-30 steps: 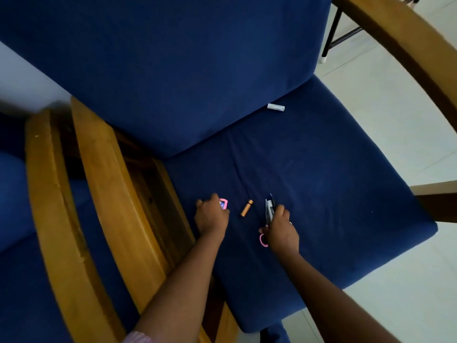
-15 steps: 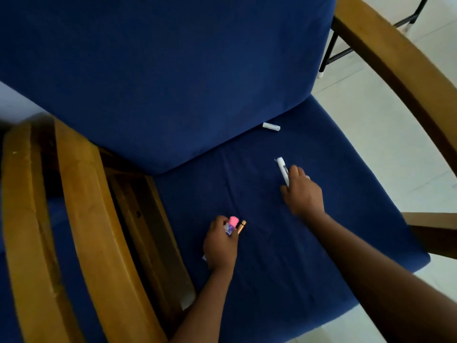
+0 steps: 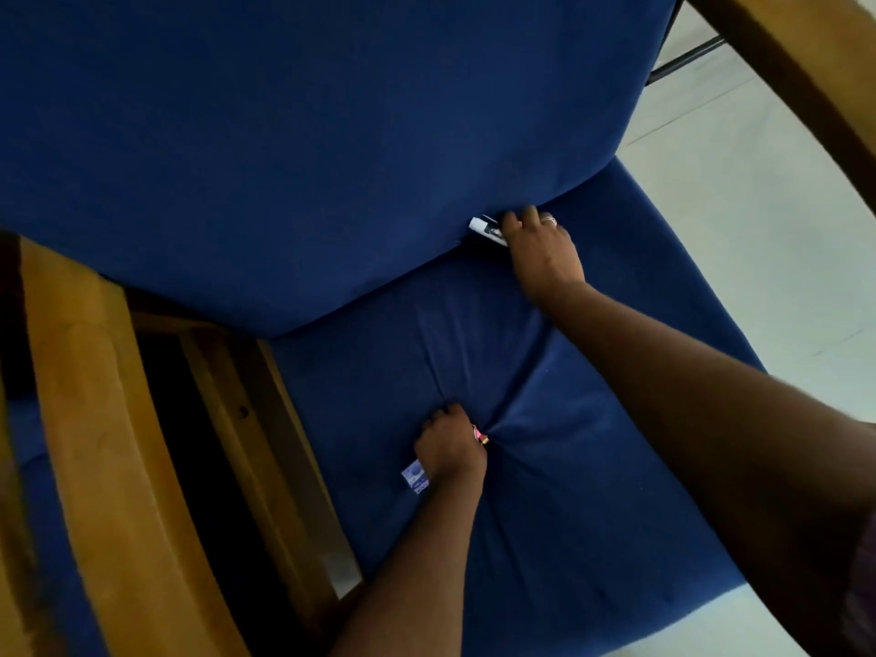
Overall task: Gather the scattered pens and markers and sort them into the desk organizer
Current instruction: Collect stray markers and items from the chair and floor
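Where hands (image 3: 542, 251) press, blue seat cushion (image 3: 592, 490) puckers

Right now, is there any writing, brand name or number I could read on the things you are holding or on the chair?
None can be read.
Small blue and white packet in the left hand: printed marks, too blurred to read.
White marker at the right hand: dark marks, too small to read.
Blue chair cushion: no text.

Deep blue seat cushion (image 3: 592, 490), honey-brown wooden armrest (image 3: 109, 443), white-and-black pen (image 3: 486, 230), pale floor (image 3: 758, 220)
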### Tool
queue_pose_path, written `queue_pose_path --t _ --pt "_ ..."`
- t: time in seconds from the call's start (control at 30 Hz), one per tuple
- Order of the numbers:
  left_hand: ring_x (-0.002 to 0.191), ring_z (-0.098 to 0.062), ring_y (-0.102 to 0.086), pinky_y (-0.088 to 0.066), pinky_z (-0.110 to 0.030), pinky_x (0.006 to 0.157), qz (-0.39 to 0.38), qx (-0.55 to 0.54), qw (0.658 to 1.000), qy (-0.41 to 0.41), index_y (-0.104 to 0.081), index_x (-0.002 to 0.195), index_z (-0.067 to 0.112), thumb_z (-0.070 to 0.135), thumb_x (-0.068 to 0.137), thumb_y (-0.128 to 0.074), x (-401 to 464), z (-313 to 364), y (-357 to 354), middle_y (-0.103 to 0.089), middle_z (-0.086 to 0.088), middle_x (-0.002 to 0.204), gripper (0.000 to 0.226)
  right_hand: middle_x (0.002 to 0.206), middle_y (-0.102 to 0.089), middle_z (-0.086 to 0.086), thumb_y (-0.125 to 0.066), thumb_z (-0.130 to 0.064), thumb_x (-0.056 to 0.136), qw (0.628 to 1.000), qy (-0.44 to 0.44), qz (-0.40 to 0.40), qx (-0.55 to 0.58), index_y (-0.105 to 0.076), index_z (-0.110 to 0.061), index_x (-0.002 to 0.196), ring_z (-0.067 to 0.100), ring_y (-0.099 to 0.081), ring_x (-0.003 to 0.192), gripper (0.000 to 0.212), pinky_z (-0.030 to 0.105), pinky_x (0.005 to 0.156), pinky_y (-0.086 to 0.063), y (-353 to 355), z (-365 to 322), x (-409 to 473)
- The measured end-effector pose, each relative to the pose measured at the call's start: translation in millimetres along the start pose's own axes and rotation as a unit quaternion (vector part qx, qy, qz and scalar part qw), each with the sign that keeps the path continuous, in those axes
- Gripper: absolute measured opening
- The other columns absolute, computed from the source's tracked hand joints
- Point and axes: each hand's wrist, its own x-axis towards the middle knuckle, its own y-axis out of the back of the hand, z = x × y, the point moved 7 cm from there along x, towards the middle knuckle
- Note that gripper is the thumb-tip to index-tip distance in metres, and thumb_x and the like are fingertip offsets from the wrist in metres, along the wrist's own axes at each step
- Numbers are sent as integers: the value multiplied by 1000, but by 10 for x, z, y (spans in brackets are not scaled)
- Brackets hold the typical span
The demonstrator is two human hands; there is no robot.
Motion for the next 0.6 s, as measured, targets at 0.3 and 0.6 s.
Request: queue_pose_path --t 0.3,0.6 --pt "113 -26 -56 -48 -34 88 23 42 998 -43 -47 126 7 10 90 -55 -113 50 -30 -55 -13 127 37 125 -51 18 -46 1 90 997 -71 3 42 -41 -5 124 37 -53 109 36 41 72 -40 3 87 -88" --pt "104 -27 -62 -49 -36 81 61 43 987 -140 -56 115 11 22 89 -57 -261 -70 134 -63 -10 117 28 92 -63 10 -53 -18 89 970 -178 -41 162 -39 -9 120 32 -61 81 35 35 60 -38 -440 59 -1247"
